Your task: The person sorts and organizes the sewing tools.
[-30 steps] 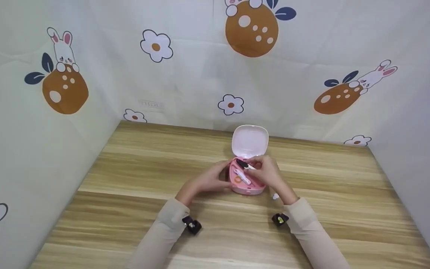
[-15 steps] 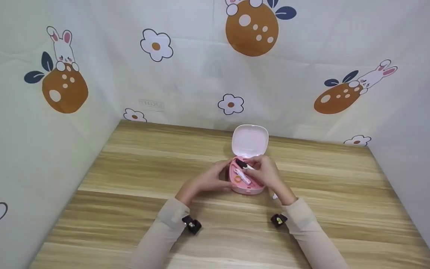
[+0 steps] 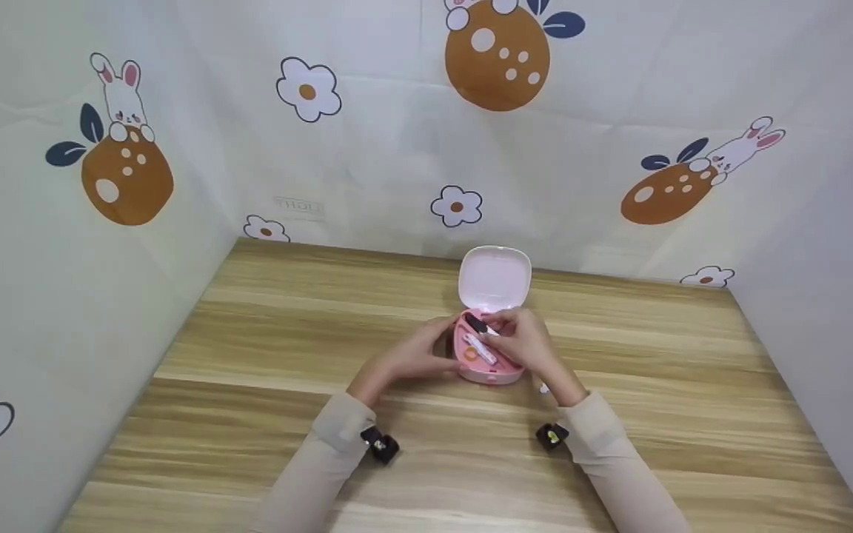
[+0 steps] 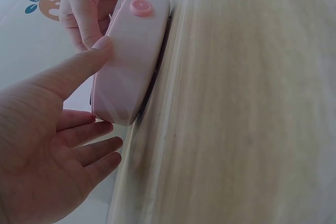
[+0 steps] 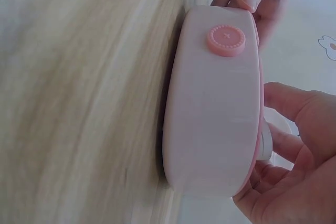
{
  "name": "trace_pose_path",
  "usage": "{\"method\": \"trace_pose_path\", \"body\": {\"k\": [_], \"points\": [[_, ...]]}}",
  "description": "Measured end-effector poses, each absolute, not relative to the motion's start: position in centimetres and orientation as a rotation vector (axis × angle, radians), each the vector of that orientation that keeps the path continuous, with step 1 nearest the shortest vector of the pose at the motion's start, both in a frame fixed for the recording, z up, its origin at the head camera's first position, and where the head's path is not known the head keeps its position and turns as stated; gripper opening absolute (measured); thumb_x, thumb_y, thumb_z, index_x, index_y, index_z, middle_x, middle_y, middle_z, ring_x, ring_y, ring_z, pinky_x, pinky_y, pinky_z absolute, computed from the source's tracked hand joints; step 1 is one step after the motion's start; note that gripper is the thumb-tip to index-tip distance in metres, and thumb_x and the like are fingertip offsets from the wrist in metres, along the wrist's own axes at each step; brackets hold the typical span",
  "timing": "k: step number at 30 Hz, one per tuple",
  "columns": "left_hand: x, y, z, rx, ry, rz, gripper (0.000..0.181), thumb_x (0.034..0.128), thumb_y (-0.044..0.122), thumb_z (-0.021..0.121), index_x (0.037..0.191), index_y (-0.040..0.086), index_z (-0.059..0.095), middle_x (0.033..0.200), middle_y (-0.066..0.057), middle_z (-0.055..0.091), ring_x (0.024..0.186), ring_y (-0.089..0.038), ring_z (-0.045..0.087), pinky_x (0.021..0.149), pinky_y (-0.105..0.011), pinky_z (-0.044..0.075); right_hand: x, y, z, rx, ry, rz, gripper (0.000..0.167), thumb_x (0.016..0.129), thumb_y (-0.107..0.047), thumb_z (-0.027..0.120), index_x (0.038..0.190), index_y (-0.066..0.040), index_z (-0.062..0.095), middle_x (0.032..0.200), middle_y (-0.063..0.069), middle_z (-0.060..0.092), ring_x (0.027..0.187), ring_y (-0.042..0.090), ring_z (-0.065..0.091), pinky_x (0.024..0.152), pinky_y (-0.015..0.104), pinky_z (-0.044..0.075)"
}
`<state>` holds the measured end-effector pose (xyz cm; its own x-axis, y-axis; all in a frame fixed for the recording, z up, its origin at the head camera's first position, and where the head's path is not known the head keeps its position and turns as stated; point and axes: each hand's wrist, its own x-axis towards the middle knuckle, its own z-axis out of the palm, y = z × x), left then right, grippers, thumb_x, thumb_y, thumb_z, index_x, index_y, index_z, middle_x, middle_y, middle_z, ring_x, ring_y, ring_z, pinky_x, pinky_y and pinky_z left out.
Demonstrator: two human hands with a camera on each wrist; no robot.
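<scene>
A small pink-and-white case (image 3: pixel 492 377) stands on the table, its pale lid (image 3: pixel 495 278) raised at the back. My left hand (image 3: pixel 417 353) holds the case's left side, thumb at the front corner and fingers farther back; in the left wrist view its lower fingers stay off the case. Over the pink tray, my right hand (image 3: pixel 527 340) pinches a slim white piece with a black end (image 3: pixel 475 323), its kind unclear. A white stick-like item (image 3: pixel 481 349) lies slanted in the tray beside an orange-brown ring (image 3: pixel 471 354). My right fingers hide the tray's right part.
A wood-grain table (image 3: pixel 263 333) lies under the case, with printed cloth walls (image 3: pixel 382 148) at the back and sides. A tiny white object (image 3: pixel 544 388) sits by my right wrist. Black wrist cameras (image 3: pixel 382 446) hang from both sleeves.
The black-ended piece has shifted slightly left and tilted a little within my right fingers. My left hand and the case hold their places.
</scene>
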<state>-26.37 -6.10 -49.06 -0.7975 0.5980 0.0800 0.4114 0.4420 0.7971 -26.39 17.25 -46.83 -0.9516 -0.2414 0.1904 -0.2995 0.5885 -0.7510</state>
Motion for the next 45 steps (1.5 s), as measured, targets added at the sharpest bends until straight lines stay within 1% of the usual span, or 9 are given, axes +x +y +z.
{"method": "trace_pose_path", "body": {"k": [4,10,14,24,28,34,37,41,45], "points": [[-26.3,-6.1,-49.0,0.881,2.469,1.285,0.091,0.0903,0.025,0.082,0.164,0.004,0.033,0.166,-0.018,0.042,0.154,-0.033,0.039,0.131,-0.047,0.028,-26.4,17.3,-46.8,0.492,-2.723,1.347,0.024,0.083,0.005,0.081,0.105,0.012,0.076,0.085,0.018,0.074,0.074,0.011,0.061,0.066,0.017,0.051],[-26.3,-6.1,-49.1,0.889,2.466,1.294,0.092,0.0905,0.026,0.083,0.164,0.003,0.033,0.166,-0.021,0.041,0.154,-0.036,0.038,0.131,-0.049,0.028,-26.4,17.5,-46.9,0.515,-2.710,1.327,0.022,0.083,0.004,0.082,0.103,0.011,0.077,0.084,0.018,0.074,0.073,0.012,0.060,0.066,0.017,0.049],[-26.3,-6.1,-49.1,0.879,2.461,1.285,0.091,0.0910,0.025,0.083,0.164,0.004,0.034,0.166,-0.020,0.041,0.155,-0.035,0.037,0.131,-0.048,0.027,-26.4,17.6,-46.9,0.519,-2.700,1.334,0.020,0.083,0.003,0.082,0.100,0.012,0.077,0.085,0.020,0.075,0.073,0.013,0.063,0.066,0.016,0.051],[-26.3,-6.0,-49.0,0.869,2.455,1.284,0.091,0.0903,0.024,0.083,0.164,0.005,0.034,0.166,-0.018,0.041,0.155,-0.034,0.038,0.131,-0.047,0.027,-26.5,18.1,-46.9,0.506,-2.732,1.346,0.020,0.084,0.003,0.081,0.102,0.010,0.076,0.085,0.018,0.074,0.074,0.013,0.063,0.067,0.016,0.052],[-26.3,-6.0,-49.0,0.853,2.453,1.278,0.091,0.0905,0.025,0.083,0.164,0.005,0.034,0.166,-0.018,0.041,0.155,-0.034,0.037,0.131,-0.047,0.027,-26.5,18.3,-46.9,0.500,-2.732,1.361,0.017,0.083,0.005,0.080,0.100,0.010,0.076,0.084,0.017,0.073,0.074,0.011,0.060,0.066,0.016,0.050],[-26.3,-6.0,-49.1,0.842,2.454,1.288,0.090,0.0908,0.025,0.083,0.164,0.005,0.035,0.166,-0.017,0.042,0.155,-0.033,0.037,0.131,-0.046,0.027,-26.5,18.4,-46.8,0.515,-2.760,1.350,0.015,0.085,0.005,0.079,0.099,0.010,0.076,0.085,0.018,0.075,0.074,0.009,0.061,0.067,0.015,0.051],[-26.2,-6.0,-49.0,0.857,2.438,1.318,0.089,0.0907,0.023,0.083,0.164,0.003,0.035,0.165,-0.019,0.043,0.154,-0.034,0.039,0.131,-0.048,0.028,-26.5,18.5,-46.8,0.523,-2.763,1.333,0.013,0.085,0.005,0.079,0.097,0.010,0.076,0.084,0.018,0.075,0.073,0.009,0.061,0.065,0.015,0.050],[-26.2,-6.0,-49.0,0.868,2.437,1.328,0.090,0.0904,0.022,0.083,0.164,0.003,0.035,0.165,-0.019,0.043,0.154,-0.035,0.039,0.131,-0.049,0.028,-26.5,18.5,-46.7,0.490,-2.760,1.312,0.008,0.086,0.006,0.078,0.092,0.009,0.076,0.080,0.014,0.074,0.070,0.007,0.058,0.062,0.015,0.047],[-26.2,-6.1,-49.0,0.850,2.453,1.301,0.091,0.0905,0.024,0.083,0.165,0.005,0.034,0.166,-0.017,0.042,0.154,-0.034,0.038,0.131,-0.048,0.027,-26.5,18.5,-46.5,0.463,-2.753,1.314,0.005,0.087,0.006,0.078,0.090,0.008,0.076,0.077,0.011,0.072,0.069,0.007,0.056,0.060,0.014,0.046]]}}
